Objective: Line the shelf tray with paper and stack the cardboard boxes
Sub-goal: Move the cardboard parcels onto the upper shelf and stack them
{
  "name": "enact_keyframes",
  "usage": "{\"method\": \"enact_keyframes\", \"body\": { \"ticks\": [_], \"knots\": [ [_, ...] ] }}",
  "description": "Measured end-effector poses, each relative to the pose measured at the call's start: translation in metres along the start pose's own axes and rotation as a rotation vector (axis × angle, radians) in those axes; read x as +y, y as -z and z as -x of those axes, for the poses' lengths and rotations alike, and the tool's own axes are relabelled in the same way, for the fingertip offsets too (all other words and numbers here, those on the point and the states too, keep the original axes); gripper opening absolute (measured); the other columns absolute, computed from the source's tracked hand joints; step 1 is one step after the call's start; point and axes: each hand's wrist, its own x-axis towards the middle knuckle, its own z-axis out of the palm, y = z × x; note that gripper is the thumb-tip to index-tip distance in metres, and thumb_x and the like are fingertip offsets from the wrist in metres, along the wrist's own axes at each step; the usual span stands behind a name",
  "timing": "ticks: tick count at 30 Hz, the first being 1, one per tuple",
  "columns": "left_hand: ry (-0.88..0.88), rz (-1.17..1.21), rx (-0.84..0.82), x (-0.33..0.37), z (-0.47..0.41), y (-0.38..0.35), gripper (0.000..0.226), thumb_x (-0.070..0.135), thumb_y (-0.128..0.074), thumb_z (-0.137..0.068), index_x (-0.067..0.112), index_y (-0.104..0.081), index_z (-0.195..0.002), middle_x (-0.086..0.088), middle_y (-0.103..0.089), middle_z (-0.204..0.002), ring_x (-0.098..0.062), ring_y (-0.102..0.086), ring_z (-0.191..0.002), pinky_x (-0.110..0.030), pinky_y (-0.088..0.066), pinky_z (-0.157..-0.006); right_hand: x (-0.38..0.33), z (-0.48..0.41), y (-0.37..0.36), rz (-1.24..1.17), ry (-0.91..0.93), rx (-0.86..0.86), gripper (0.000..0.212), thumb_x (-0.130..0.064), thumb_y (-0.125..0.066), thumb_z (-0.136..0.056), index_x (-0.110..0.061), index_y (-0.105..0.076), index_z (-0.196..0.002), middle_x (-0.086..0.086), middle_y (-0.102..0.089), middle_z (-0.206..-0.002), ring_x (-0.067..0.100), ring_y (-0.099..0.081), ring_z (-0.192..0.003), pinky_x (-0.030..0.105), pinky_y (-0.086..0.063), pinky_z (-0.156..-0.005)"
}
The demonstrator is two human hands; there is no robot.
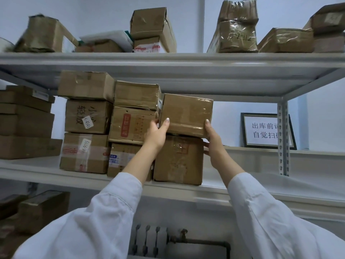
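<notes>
White sleeves (84, 221) nearest, stretched toward the middle shelf (261, 189). Clamped left grip (155, 135) and right grip (212, 141) on the taped cardboard box (186, 113) at its lower corners, probably to keep it level. Had it about down on the bottom box (178, 159), snug beside the stack (134, 124).

Upper sticker (88, 122) on middle box (74, 126) of the left stack reads "K-4545"; the same box bears handwritten "小心轻放". Lower sticker (86, 145) on bottom box (74, 161) reads "K-9115". Framed sign (261, 130), partly hidden by shelf post (283, 156), reads "出库前" and "自觉扫". Other print is illegible.
</notes>
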Motion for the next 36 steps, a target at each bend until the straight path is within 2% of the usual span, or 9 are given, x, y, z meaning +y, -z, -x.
{"method": "enact_keyframes", "body": {
  "ticks": [3, 6, 11, 14, 17, 20, 24, 29, 36],
  "knots": [
    [0.033, -0.014, 0.082, -0.005, 0.003, -0.001, 0.063, 0.046, -0.037, -0.097, 0.006, -0.029, -0.145, -0.011, -0.033, -0.150, -0.027, -0.029, -0.139, -0.036, -0.025, -0.111, 0.008, -0.005, -0.005, 0.022, 0.020, 0.010, 0.030, -0.041, -0.033, -0.100, -0.022, -0.050, -0.117, -0.011, -0.058, -0.102, 0.005, -0.054, -0.093, 0.022, -0.042, -0.075],
    [0.043, -0.061, 0.137, -0.010, 0.002, -0.001, 0.055, 0.043, -0.035, -0.098, -0.002, -0.048, -0.129, -0.019, -0.048, -0.135, -0.033, -0.044, -0.125, -0.039, -0.035, -0.101, 0.015, -0.011, -0.011, 0.136, 0.065, 0.058, 0.056, -0.059, -0.032, -0.094, -0.022, -0.050, -0.134, -0.004, -0.056, -0.132, 0.015, -0.050, -0.122, 0.037, -0.039, -0.105],
    [0.000, -0.192, 0.232, -0.013, -0.002, 0.001, 0.052, 0.039, -0.047, -0.095, -0.012, -0.056, -0.106, -0.030, -0.059, -0.110, -0.041, -0.054, -0.105, -0.037, -0.040, -0.068, 0.018, -0.016, -0.014, 0.254, 0.017, 0.154, 0.062, -0.063, -0.038, -0.090, -0.013, -0.058, -0.119, 0.005, -0.062, -0.121, 0.025, -0.055, -0.113, 0.044, -0.043, -0.101],
    [-0.017, -0.240, 0.282, -0.018, -0.006, 0.004, 0.045, 0.039, -0.055, -0.091, -0.002, -0.065, -0.106, -0.025, -0.066, -0.103, -0.039, -0.059, -0.102, -0.034, -0.045, -0.072, 0.018, -0.017, -0.016, 0.309, -0.010, 0.192, 0.064, -0.065, -0.040, -0.088, -0.017, -0.052, -0.129, 0.003, -0.059, -0.127, 0.025, -0.053, -0.118, 0.046, -0.043, -0.102],
    [-0.010, -0.238, 0.291, -0.021, -0.010, 0.005, 0.039, 0.041, -0.058, -0.089, 0.008, -0.070, -0.106, -0.020, -0.070, -0.096, -0.037, -0.061, -0.103, -0.029, -0.043, -0.071, 0.015, -0.017, -0.018, 0.351, 0.003, 0.197, 0.057, -0.060, -0.038, -0.091, -0.015, -0.058, -0.120, 0.002, -0.062, -0.120, 0.024, -0.056, -0.113, 0.045, -0.045, -0.098],
    [-0.003, -0.220, 0.296, -0.022, -0.012, 0.005, 0.038, 0.041, -0.059, -0.088, 0.011, -0.069, -0.110, -0.018, -0.070, -0.099, -0.035, -0.059, -0.107, -0.028, -0.043, -0.073, 0.016, -0.017, -0.018, 0.363, 0.013, 0.179, 0.049, -0.053, -0.036, -0.095, -0.014, -0.061, -0.108, 0.002, -0.064, -0.109, 0.024, -0.057, -0.105, 0.044, -0.046, -0.096],
    [-0.047, -0.217, 0.329, -0.023, -0.008, 0.004, 0.042, 0.034, -0.059, -0.090, 0.007, -0.060, -0.123, -0.009, -0.064, -0.118, -0.026, -0.053, -0.119, -0.028, -0.042, -0.086, 0.021, -0.016, -0.015, 0.307, 0.002, 0.112, 0.041, -0.047, -0.038, -0.096, -0.020, -0.061, -0.117, -0.001, -0.063, -0.117, 0.021, -0.056, -0.111, 0.041, -0.044, -0.100],
    [-0.098, -0.144, 0.347, -0.027, -0.001, -0.002, 0.035, 0.028, -0.060, -0.090, 0.008, -0.059, -0.119, -0.004, -0.065, -0.111, -0.015, -0.056, -0.099, -0.022, -0.039, -0.076, 0.035, -0.012, -0.010, 0.215, -0.032, 0.089, 0.076, -0.063, -0.046, -0.076, -0.021, -0.043, -0.139, 0.000, -0.049, -0.142, 0.020, -0.046, -0.130, 0.044, -0.038, -0.109],
    [-0.028, -0.080, 0.360, -0.044, 0.009, -0.013, 0.037, 0.026, -0.058, -0.090, 0.012, -0.053, -0.124, -0.004, -0.058, -0.123, -0.019, -0.053, -0.112, -0.025, -0.038, -0.083, 0.048, 0.001, -0.001, 0.207, -0.037, 0.013, 0.085, -0.064, -0.054, -0.068, -0.018, -0.043, -0.139, 0.003, -0.049, -0.142, 0.019, -0.046, -0.130, 0.042, -0.037, -0.110]
  ]
}}
